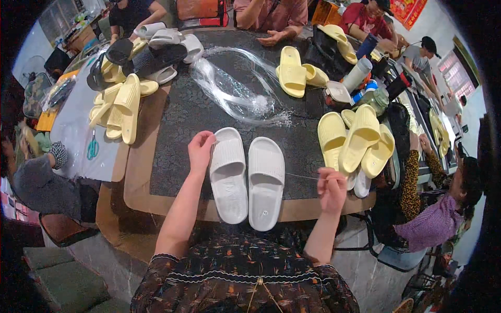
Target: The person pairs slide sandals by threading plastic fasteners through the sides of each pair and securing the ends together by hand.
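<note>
Two white slide sandals lie side by side on the dark table (182,130) in front of me. My left hand (200,149) rests on the left white slide (228,177) at its front left edge, fingers curled over it. The right white slide (265,182) lies untouched beside it. My right hand (332,189) is lifted near the table's front right edge, fingers pinched on a thin thread (302,176) that stretches left toward the right slide.
Pale yellow slides are piled at right (357,141), at the back (292,73) and at left (122,107), with black and white ones (156,49). A clear plastic bag (235,88) lies mid-table. Scissors (93,147) lie left. Several people sit around the table.
</note>
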A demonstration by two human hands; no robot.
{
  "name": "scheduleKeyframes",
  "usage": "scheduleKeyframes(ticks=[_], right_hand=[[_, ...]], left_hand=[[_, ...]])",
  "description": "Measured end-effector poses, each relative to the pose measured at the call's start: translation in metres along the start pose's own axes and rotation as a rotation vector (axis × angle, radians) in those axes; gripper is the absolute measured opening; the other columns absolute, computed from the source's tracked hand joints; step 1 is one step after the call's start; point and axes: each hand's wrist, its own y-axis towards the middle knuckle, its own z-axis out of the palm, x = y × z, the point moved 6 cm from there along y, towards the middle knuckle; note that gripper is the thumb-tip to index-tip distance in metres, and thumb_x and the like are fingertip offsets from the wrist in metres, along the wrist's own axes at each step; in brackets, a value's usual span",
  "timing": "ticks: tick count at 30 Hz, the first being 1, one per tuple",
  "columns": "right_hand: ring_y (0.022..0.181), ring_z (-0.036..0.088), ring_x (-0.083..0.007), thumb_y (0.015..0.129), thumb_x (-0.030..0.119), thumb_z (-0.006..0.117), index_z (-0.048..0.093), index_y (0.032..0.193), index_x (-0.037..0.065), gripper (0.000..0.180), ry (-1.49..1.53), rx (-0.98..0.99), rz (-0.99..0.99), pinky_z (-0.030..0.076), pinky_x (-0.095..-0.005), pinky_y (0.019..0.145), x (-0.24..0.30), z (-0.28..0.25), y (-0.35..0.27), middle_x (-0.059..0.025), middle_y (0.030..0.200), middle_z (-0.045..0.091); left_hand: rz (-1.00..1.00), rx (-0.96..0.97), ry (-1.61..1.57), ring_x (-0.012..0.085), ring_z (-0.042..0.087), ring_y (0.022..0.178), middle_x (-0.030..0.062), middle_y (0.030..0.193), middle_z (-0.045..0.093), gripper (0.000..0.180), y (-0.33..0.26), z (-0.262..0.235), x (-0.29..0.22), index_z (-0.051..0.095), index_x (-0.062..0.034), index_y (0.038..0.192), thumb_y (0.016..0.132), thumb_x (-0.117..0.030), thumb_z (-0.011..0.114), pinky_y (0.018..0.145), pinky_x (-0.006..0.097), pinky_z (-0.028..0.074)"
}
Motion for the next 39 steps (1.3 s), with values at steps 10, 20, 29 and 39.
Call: scheduleKeyframes(ticks=[10, 20, 29, 39], right_hand=[[0.048, 0.046, -0.0052, 0.097, 0.026, 0.052, 0.053, 0.089, 0.008, 0.02, -0.228, 0.684, 0.813, 0.035, -0.0211, 0.042, -0.077, 0.094, -0.069, -0.0012, 0.064, 0.056], [0.055, 0.034, -0.0091, 0.097, 0.015, 0.042, 0.042, 0.077, 0.009, 0.021, 0.748, 0.036, 1.071, 0.027, -0.0242, 0.047, -0.136, 0.109, -0.048, 0.0022, 0.065, 0.037], [0.055, 0.034, -0.0085, 0.095, 0.004, 0.042, 0.048, 0.092, 0.005, 0.007, 0.771, -0.289, 1.021, 0.029, -0.0232, 0.049, -0.15, 0.103, -0.055, 0.0006, 0.072, 0.039], [0.056, 0.038, -0.0078, 0.092, 0.002, 0.041, 0.05, 0.096, 0.008, 0.012, 0.74, -0.29, 1.065, 0.029, -0.023, 0.046, -0.141, 0.108, -0.07, 0.0017, 0.071, 0.041]], left_hand=[[0.167, 0.104, -0.031, 0.0058, 0.057, 0.076, -0.0013, 0.082, 0.063, 0.01, 0.003, 0.019, -0.039, 0.064, -0.0012, 0.095, 0.087, -0.007, 0.063, 0.071, 0.021, 0.046], [0.257, 0.604, 0.332, 0.0182, 0.063, 0.083, 0.0062, 0.091, 0.067, 0.019, 0.005, 0.122, -0.033, 0.064, -0.0041, 0.103, 0.086, -0.012, 0.062, 0.075, 0.03, 0.05], [0.277, 0.935, 0.711, 0.0312, 0.063, 0.099, 0.0123, 0.108, 0.066, 0.029, -0.04, 0.139, -0.042, 0.065, -0.0137, 0.111, 0.089, -0.031, 0.059, 0.085, 0.04, 0.05], [0.153, 1.218, 0.64, 0.028, 0.066, 0.096, 0.0154, 0.104, 0.069, 0.035, -0.037, 0.144, -0.032, 0.067, -0.0068, 0.113, 0.087, -0.029, 0.063, 0.087, 0.037, 0.049]])
